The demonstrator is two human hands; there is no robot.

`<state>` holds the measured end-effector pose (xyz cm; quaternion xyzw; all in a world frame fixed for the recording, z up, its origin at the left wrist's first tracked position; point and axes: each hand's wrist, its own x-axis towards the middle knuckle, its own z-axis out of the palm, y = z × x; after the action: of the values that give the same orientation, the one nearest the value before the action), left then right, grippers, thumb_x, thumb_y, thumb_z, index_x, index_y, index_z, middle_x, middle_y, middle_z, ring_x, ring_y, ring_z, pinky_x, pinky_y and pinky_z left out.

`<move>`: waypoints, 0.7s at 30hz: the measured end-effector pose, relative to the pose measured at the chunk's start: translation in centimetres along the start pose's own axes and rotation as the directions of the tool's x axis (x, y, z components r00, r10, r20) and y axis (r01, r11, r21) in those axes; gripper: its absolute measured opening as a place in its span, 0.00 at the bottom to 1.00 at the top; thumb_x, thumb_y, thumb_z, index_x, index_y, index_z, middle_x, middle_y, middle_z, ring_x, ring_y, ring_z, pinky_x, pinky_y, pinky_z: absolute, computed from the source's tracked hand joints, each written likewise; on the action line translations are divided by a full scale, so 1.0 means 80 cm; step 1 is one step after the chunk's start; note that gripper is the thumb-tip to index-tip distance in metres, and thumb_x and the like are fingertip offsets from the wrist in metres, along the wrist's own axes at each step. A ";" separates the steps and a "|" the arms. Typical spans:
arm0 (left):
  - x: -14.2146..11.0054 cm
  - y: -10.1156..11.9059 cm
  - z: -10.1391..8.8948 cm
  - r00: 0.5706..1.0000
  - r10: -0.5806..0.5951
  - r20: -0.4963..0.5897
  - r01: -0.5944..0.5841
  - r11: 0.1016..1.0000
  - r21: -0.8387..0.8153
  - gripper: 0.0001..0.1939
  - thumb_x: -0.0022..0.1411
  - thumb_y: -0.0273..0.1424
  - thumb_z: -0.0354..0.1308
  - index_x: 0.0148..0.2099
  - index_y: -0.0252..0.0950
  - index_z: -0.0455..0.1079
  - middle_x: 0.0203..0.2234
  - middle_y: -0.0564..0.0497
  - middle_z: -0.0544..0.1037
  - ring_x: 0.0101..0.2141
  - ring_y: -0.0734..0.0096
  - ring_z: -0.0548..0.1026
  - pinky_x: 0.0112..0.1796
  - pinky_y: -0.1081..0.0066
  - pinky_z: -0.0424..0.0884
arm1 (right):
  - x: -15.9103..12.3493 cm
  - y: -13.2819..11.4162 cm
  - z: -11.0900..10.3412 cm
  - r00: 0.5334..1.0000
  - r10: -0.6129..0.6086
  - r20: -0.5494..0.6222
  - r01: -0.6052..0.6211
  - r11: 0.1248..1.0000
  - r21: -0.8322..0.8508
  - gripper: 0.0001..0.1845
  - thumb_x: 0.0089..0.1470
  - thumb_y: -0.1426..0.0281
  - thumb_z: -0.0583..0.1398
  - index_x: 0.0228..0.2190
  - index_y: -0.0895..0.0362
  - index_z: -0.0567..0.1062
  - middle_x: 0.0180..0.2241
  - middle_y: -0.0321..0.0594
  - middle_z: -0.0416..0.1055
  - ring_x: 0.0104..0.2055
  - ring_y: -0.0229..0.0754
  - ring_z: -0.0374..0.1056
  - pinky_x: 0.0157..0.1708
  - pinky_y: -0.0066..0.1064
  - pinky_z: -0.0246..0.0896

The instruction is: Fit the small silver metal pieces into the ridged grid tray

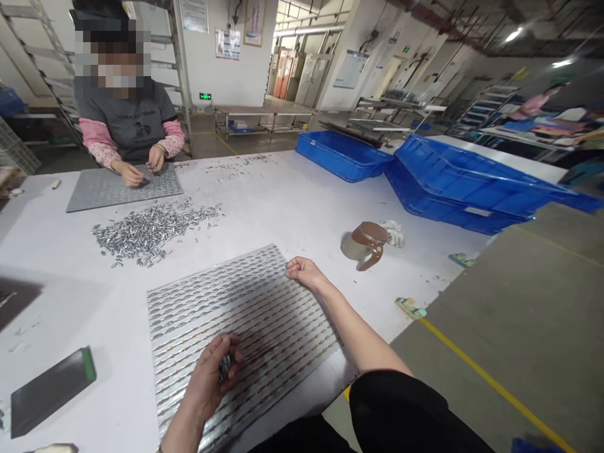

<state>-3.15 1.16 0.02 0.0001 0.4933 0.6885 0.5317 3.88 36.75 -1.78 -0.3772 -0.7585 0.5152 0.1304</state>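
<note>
In front of me a flat metal panel (pixel 283 327) lies at a slant on the table, with many rows of slots. Small grey oval pieces (pixel 202 296) fill the rows at its far end, while the nearer rows show brownish marks. My left hand (pixel 210 371) hovers over the near left part, its fingers curled round a small bunch of oval metal pieces (pixel 225 367). At the panel's far right corner, my right hand (pixel 306 273) pinches what looks like one small oval metal piece. A loose heap of such pieces (pixel 146 231) lies beyond the panel.
Across the table (pixel 264 207) a co-worker (pixel 132 123) handles pieces over a similar panel (pixel 89 192). Blue crates (pixel 462 176) stand at the right, near a brown-lidded jug (pixel 365 242) and crumpled tissue (pixel 394 233). A dark, green-ended block (pixel 54 390) lies at the left.
</note>
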 end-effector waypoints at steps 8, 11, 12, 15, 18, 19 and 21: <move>-0.003 0.003 0.004 1.000 0.013 -0.012 -0.012 1.000 0.010 0.22 0.55 0.47 0.64 0.43 0.34 0.70 0.25 0.53 0.73 0.17 0.82 0.61 0.15 0.81 0.45 | -0.003 -0.006 0.008 0.998 -0.007 -0.060 -0.002 0.990 -0.143 0.09 0.39 0.76 0.63 0.27 0.56 0.71 0.20 0.28 0.70 0.20 0.34 0.66 0.25 0.23 0.59; -0.004 0.005 0.007 1.000 0.027 -0.008 -0.027 0.999 0.021 0.23 0.54 0.47 0.65 0.42 0.34 0.70 0.24 0.53 0.73 0.17 0.82 0.61 0.15 0.81 0.44 | -0.009 -0.010 0.010 0.997 -0.015 -0.081 0.000 0.983 -0.184 0.06 0.39 0.76 0.63 0.25 0.56 0.72 0.17 0.28 0.69 0.20 0.35 0.67 0.25 0.24 0.58; -0.004 0.006 0.008 1.000 0.028 -0.004 -0.028 0.999 0.027 0.23 0.54 0.47 0.65 0.42 0.34 0.70 0.24 0.53 0.73 0.17 0.82 0.62 0.15 0.81 0.44 | -0.010 -0.011 0.011 0.996 -0.018 -0.083 0.002 0.981 -0.192 0.05 0.39 0.76 0.63 0.24 0.56 0.73 0.16 0.28 0.68 0.21 0.36 0.67 0.26 0.24 0.58; -0.005 0.008 0.010 1.000 0.028 -0.002 -0.028 0.999 0.041 0.23 0.53 0.48 0.65 0.42 0.34 0.70 0.24 0.53 0.73 0.18 0.81 0.62 0.15 0.81 0.45 | -0.011 -0.015 0.013 0.996 -0.029 -0.088 0.011 0.980 -0.200 0.05 0.39 0.77 0.62 0.22 0.56 0.74 0.16 0.29 0.69 0.21 0.36 0.67 0.27 0.24 0.59; -0.006 0.009 0.010 0.999 0.043 -0.002 -0.042 0.999 0.026 0.24 0.52 0.48 0.66 0.41 0.34 0.71 0.24 0.53 0.73 0.17 0.82 0.62 0.15 0.81 0.44 | -0.012 -0.020 0.010 0.995 -0.044 -0.091 0.027 0.983 -0.184 0.04 0.39 0.77 0.62 0.23 0.57 0.74 0.16 0.30 0.69 0.21 0.36 0.67 0.28 0.25 0.60; -0.006 0.008 0.010 0.999 0.049 -0.004 -0.048 0.999 0.020 0.24 0.52 0.48 0.66 0.42 0.33 0.71 0.24 0.53 0.73 0.17 0.82 0.61 0.15 0.80 0.45 | -0.014 -0.023 0.007 0.995 -0.048 -0.092 0.031 0.984 -0.173 0.04 0.40 0.76 0.62 0.24 0.57 0.75 0.17 0.31 0.69 0.21 0.37 0.67 0.27 0.25 0.61; -0.005 0.006 0.009 0.998 0.056 -0.012 -0.055 0.998 0.017 0.24 0.54 0.48 0.65 0.42 0.33 0.71 0.24 0.53 0.73 0.18 0.82 0.62 0.16 0.80 0.46 | -0.028 -0.031 0.004 0.992 -0.078 -0.102 0.064 0.989 -0.130 0.06 0.44 0.72 0.62 0.29 0.58 0.76 0.21 0.33 0.71 0.23 0.38 0.68 0.27 0.26 0.63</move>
<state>-2.97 1.38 0.96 0.0139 0.5023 0.6987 0.5093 4.11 34.49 0.65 -0.3847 -0.7944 0.4401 0.1649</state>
